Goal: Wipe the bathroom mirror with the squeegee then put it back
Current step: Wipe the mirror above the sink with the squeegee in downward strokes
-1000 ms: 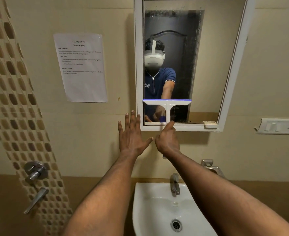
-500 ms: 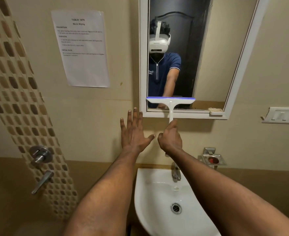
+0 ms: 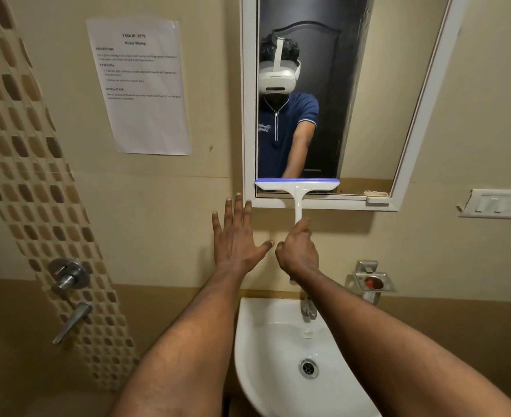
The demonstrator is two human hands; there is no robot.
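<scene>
The right hand [image 3: 297,251] is gripping the white plastic squeegee [image 3: 297,188] against the white-framed mirror's [image 3: 368,100] bottom edge; the left hand [image 3: 236,236] is hovering, fingers [image 3: 238,206] spread.

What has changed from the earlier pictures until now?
The right hand has pulled the squeegee down the mirror to its bottom edge. The grip stayed the same, and the left hand stayed open and spread on the wall beside it.
</scene>
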